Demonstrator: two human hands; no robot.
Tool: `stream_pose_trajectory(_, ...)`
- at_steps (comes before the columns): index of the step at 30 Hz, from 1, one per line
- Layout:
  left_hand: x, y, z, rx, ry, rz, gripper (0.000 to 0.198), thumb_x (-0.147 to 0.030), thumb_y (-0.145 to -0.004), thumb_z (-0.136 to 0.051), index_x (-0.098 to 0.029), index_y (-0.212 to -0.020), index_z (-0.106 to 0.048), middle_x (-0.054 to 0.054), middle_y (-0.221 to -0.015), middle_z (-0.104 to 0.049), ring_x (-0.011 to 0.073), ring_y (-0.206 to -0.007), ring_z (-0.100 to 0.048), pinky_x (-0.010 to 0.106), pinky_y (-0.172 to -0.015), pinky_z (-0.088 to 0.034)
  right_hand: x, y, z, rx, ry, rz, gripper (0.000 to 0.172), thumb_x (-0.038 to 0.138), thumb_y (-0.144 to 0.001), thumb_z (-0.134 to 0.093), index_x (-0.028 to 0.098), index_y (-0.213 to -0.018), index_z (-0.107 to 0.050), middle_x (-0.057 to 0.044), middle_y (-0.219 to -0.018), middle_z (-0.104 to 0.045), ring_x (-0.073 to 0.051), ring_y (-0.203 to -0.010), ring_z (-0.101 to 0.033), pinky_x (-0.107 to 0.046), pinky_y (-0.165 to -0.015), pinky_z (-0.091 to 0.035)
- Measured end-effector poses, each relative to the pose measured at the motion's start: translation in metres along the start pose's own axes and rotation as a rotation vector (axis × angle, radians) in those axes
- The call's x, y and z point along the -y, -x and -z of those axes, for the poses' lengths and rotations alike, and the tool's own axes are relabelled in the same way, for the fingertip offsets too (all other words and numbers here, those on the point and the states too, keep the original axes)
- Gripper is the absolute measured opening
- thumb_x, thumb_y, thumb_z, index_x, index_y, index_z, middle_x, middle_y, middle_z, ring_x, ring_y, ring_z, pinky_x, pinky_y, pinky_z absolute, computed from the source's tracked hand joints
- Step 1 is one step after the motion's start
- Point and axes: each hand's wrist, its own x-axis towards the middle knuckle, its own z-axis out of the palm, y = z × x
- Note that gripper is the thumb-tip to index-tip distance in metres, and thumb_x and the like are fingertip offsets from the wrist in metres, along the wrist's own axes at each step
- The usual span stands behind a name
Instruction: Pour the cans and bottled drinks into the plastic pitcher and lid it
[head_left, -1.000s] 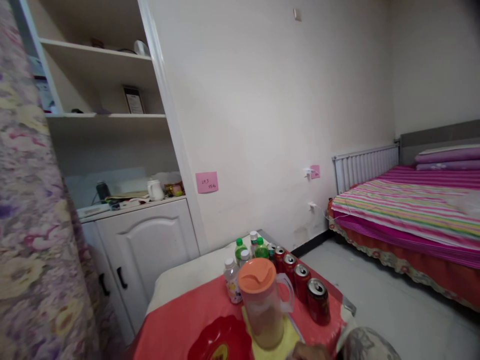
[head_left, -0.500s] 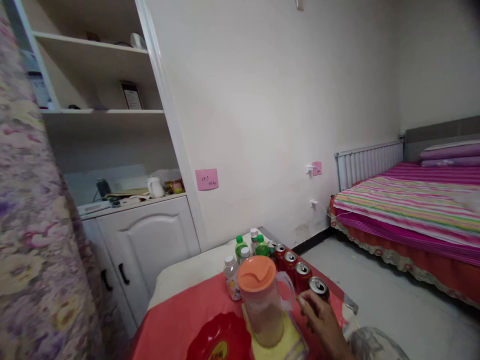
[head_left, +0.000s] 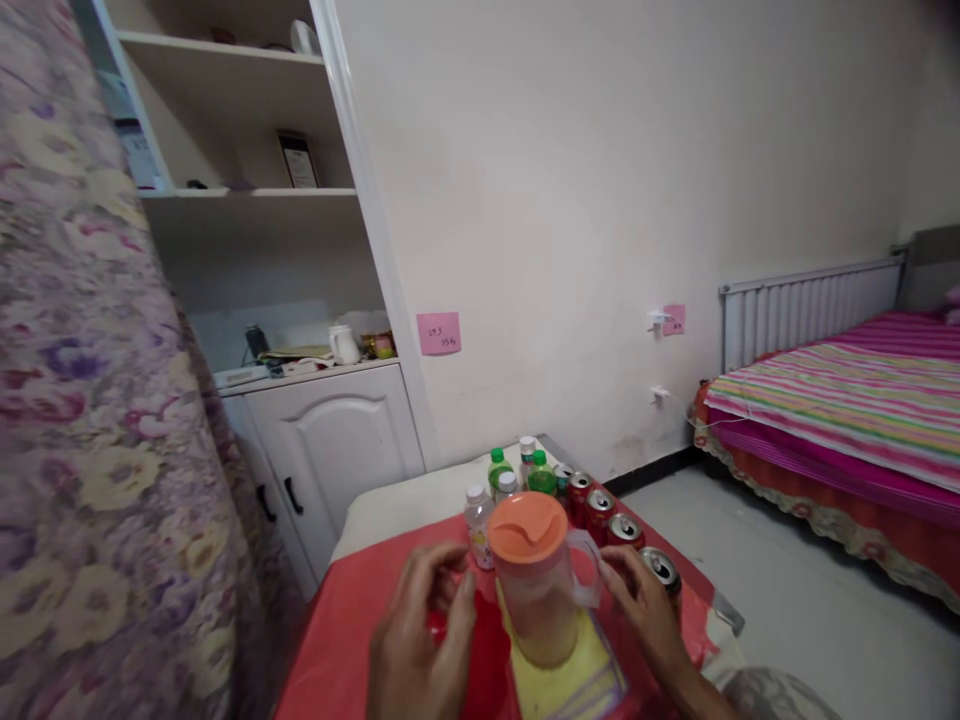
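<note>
A clear plastic pitcher (head_left: pixel 536 590) with an orange lid stands on a yellow cloth (head_left: pixel 570 680) on the red-covered table (head_left: pixel 352 630). My left hand (head_left: pixel 420 640) is raised just left of the pitcher, fingers curled and apart, holding nothing I can see. My right hand (head_left: pixel 645 615) reaches to the pitcher's handle on its right side, fingers spread, close to a red can (head_left: pixel 664 572). A red plate is mostly hidden behind my left hand.
Behind the pitcher stand a row of red cans (head_left: pixel 600 508) and several small bottles (head_left: pixel 499 470). A floral curtain (head_left: pixel 97 450) hangs at left, a white cabinet (head_left: pixel 330 450) with shelves behind, a striped bed (head_left: pixel 847 410) and radiator at right.
My left hand has come up into view beside the pitcher. My right hand has moved closer to the handle. The view has shifted left.
</note>
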Motion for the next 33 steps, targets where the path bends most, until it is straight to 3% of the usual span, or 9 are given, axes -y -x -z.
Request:
stream_pose_trajectory(5, 0.018, -0.039, -0.048, 0.275, -0.044, -0.064, 0.031, -0.033, -0.096, -0.046, -0.024, -0.119, -0.065, 0.011, -0.123, -0.070, 0.0260, -0.118, -0.064, 0.046, -0.102, -0.052, 0.015, -0.012, -0.003, 0.167, -0.085, -0.001, 0.041, 0.059, -0.093, -0.050, 0.021, -0.088, -0.065, -0.003, -0.083, -0.066, -0.020, -0.078, -0.061, -0.028, -0.069, -0.047)
stream_pose_trajectory(8, 0.033, -0.056, -0.068, 0.433, -0.123, -0.140, 0.039, -0.021, -0.092, -0.046, -0.023, -0.127, -0.061, 0.012, -0.136, -0.065, 0.0254, -0.130, -0.056, 0.046, -0.113, -0.043, 0.012, -0.011, -0.009, 0.241, -0.171, -0.019, 0.045, 0.060, -0.095, -0.046, 0.021, -0.081, -0.063, -0.001, -0.078, -0.063, -0.020, -0.077, -0.060, -0.027, -0.068, -0.047)
stream_pose_trajectory(12, 0.040, -0.079, -0.078, 0.753, -0.285, -0.246, 0.041, -0.013, -0.087, -0.048, -0.019, -0.125, -0.062, 0.012, -0.133, -0.066, 0.0247, -0.124, -0.058, 0.042, -0.109, -0.044, 0.000, -0.008, -0.015, 0.245, -0.236, -0.062, 0.044, 0.060, -0.094, -0.046, 0.021, -0.080, -0.061, 0.000, -0.075, -0.060, -0.018, -0.072, -0.058, -0.026, -0.065, -0.048)
stream_pose_trajectory(14, 0.039, -0.089, -0.079, 0.842, -0.325, -0.257, 0.037, -0.016, -0.087, -0.053, -0.020, -0.122, -0.064, 0.012, -0.129, -0.067, 0.0258, -0.119, -0.060, 0.042, -0.104, -0.046, -0.007, -0.008, -0.018, 0.213, -0.208, -0.057, 0.040, 0.058, -0.090, -0.055, 0.021, -0.078, -0.061, 0.000, -0.073, -0.062, -0.019, -0.071, -0.060, -0.028, -0.067, -0.050)
stream_pose_trajectory(18, 0.040, -0.102, -0.080, 0.920, -0.313, -0.299, 0.032, -0.031, -0.088, -0.063, -0.021, -0.118, -0.067, 0.010, -0.120, -0.069, 0.0250, -0.111, -0.061, 0.038, -0.098, -0.048, -0.018, -0.010, -0.026, 0.140, -0.091, -0.076, 0.031, 0.046, -0.067, -0.077, 0.020, -0.079, -0.064, 0.000, -0.072, -0.067, -0.019, -0.065, -0.061, -0.029, -0.063, -0.050)
stream_pose_trajectory(22, 0.042, -0.104, -0.085, 0.933, -0.306, -0.338, 0.029, -0.038, -0.090, -0.064, -0.022, -0.114, -0.067, 0.008, -0.115, -0.068, 0.0227, -0.107, -0.058, 0.035, -0.096, -0.046, -0.022, -0.009, -0.031, 0.066, 0.026, -0.078, 0.034, 0.042, -0.057, -0.082, 0.022, -0.073, -0.060, 0.004, -0.061, -0.061, -0.017, -0.055, -0.055, -0.028, -0.055, -0.046)
stream_pose_trajectory(28, 0.041, -0.102, -0.092, 0.929, -0.378, -0.398, 0.028, -0.044, -0.096, -0.053, -0.020, -0.101, -0.065, 0.008, -0.107, -0.065, 0.0218, -0.098, -0.055, 0.036, -0.092, -0.045, -0.015, -0.008, -0.030, 0.041, 0.132, -0.072, 0.033, 0.044, -0.059, -0.078, 0.025, -0.070, -0.054, 0.005, -0.058, -0.057, -0.018, -0.055, -0.054, -0.030, -0.055, -0.044)
stream_pose_trajectory(33, 0.036, -0.100, -0.096, 0.924, -0.483, -0.410, 0.031, -0.045, -0.097, -0.050, -0.018, -0.106, -0.063, 0.011, -0.112, -0.064, 0.0238, -0.100, -0.055, 0.038, -0.093, -0.046, -0.013, -0.010, -0.028, 0.052, 0.145, -0.086, 0.037, 0.048, -0.058, -0.079, 0.026, -0.068, -0.052, 0.005, -0.059, -0.055, -0.018, -0.055, -0.052, -0.030, -0.055, -0.043)
